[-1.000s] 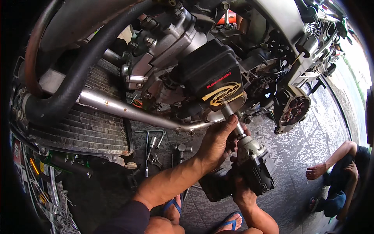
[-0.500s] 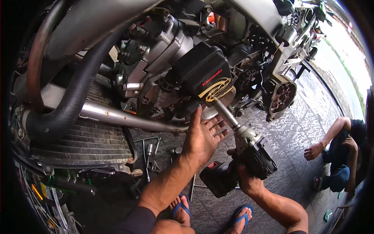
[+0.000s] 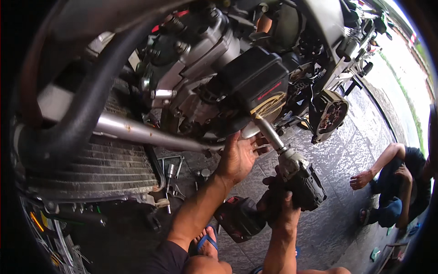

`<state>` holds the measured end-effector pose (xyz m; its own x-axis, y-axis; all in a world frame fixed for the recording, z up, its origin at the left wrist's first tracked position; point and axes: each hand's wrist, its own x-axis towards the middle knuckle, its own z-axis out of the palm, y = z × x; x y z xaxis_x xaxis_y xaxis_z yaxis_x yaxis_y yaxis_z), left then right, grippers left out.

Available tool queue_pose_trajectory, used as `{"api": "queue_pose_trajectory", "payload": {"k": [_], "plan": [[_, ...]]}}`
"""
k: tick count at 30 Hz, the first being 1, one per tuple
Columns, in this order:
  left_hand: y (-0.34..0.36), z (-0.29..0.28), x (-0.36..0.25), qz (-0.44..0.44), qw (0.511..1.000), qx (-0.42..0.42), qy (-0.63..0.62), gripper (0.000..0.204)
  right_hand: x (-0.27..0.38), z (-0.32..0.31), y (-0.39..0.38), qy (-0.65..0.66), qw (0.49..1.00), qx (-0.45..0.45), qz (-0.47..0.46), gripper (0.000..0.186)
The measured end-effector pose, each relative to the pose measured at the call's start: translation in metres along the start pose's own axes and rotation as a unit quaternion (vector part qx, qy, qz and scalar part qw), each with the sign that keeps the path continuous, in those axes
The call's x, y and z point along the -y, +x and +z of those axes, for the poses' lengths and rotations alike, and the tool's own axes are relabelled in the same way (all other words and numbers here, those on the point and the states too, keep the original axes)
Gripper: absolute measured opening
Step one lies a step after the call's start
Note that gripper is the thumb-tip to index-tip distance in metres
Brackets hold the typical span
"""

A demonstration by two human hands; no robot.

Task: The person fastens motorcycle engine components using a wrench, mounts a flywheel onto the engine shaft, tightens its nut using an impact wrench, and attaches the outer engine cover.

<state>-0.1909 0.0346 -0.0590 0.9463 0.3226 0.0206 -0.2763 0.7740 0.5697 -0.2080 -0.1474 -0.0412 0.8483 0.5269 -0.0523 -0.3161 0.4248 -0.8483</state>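
— So, head view, centre of the frame: your left hand [image 3: 239, 155] is spread wide, palm up, fingers splayed under the black engine cover [image 3: 255, 82] of the motorcycle. It grips nothing; its fingertips sit just beside the long socket extension [image 3: 269, 134].

— And my right hand?

— Your right hand [image 3: 278, 210] is lower, right of centre, wrapped tight around the handle of the cordless impact wrench [image 3: 292, 182]. The tool's body is tilted, nose pointing up and to the left, and the extension runs from it up to the underside of the engine cover, near the yellow marking there. Whether the socket end sits on a bolt, I cannot tell; the cover's edge hides it.

— What is around it?

— Across the left middle, a silver exhaust pipe [image 3: 137, 132] runs toward your left wrist. Below it, at the left, lies the finned radiator [image 3: 91, 169], with a thick black hose [image 3: 86, 114] curving over it. Loose hand tools [image 3: 171, 171] lie on the paved ground just under the pipe. At the lower centre, your foot in a blue sandal [image 3: 205, 242] shows. At the right edge, another person [image 3: 397, 182] crouches, well apart from your hands.
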Motion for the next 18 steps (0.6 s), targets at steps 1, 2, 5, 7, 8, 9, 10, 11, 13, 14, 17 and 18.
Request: {"api": "queue_pose_trajectory", "payload": {"k": [1, 2, 5, 7, 8, 9, 10, 11, 13, 14, 17, 18], "plan": [[0.002, 0.000, 0.002, 0.001, 1.000, 0.003, 0.002, 0.084, 0.001, -0.002, 0.000, -0.003, 1.000, 0.004, 0.005, 0.081], [0.003, 0.001, 0.004, 0.005, 1.000, -0.002, -0.001, 0.084, 0.001, -0.005, 0.000, -0.002, 1.000, 0.006, 0.004, 0.083], [0.004, -0.001, 0.005, 0.014, 1.000, 0.010, 0.003, 0.083, 0.001, -0.003, 0.001, 0.008, 1.000, 0.007, 0.008, 0.086], [0.005, -0.001, 0.002, 0.003, 0.998, 0.003, 0.061, 0.109, 0.001, 0.002, 0.000, 0.016, 1.000, 0.004, 0.010, 0.087], [0.003, -0.001, 0.000, 0.000, 0.998, 0.002, 0.062, 0.109, 0.000, 0.006, -0.001, 0.022, 1.000, -0.010, 0.016, 0.089], [0.001, -0.001, -0.001, 0.003, 0.998, -0.009, 0.062, 0.108, 0.001, 0.008, -0.003, 0.024, 0.999, -0.018, 0.020, 0.090], [0.001, 0.002, -0.001, 0.008, 0.998, -0.020, 0.061, 0.107, 0.002, 0.009, -0.002, 0.027, 0.999, -0.024, 0.022, 0.091], [0.001, 0.006, 0.000, 0.008, 0.998, -0.021, 0.060, 0.107, 0.004, 0.008, -0.003, 0.045, 0.998, -0.032, 0.039, 0.093], [0.003, 0.013, 0.001, 0.024, 0.997, -0.067, 0.025, 0.103, 0.005, 0.008, -0.005, 0.062, 0.996, -0.040, 0.055, 0.095], [0.004, 0.016, 0.000, 0.028, 0.997, -0.067, 0.021, 0.101, 0.005, 0.009, -0.005, 0.061, 0.996, -0.039, 0.057, 0.096], [0.003, 0.006, 0.004, 0.030, 0.998, -0.048, 0.034, 0.100, 0.007, 0.007, -0.001, 0.083, 0.994, -0.014, 0.063, 0.086], [0.005, 0.003, 0.008, 0.038, 0.998, -0.050, 0.026, 0.099, 0.008, 0.006, 0.001, 0.094, 0.993, -0.002, 0.066, 0.081]]}}
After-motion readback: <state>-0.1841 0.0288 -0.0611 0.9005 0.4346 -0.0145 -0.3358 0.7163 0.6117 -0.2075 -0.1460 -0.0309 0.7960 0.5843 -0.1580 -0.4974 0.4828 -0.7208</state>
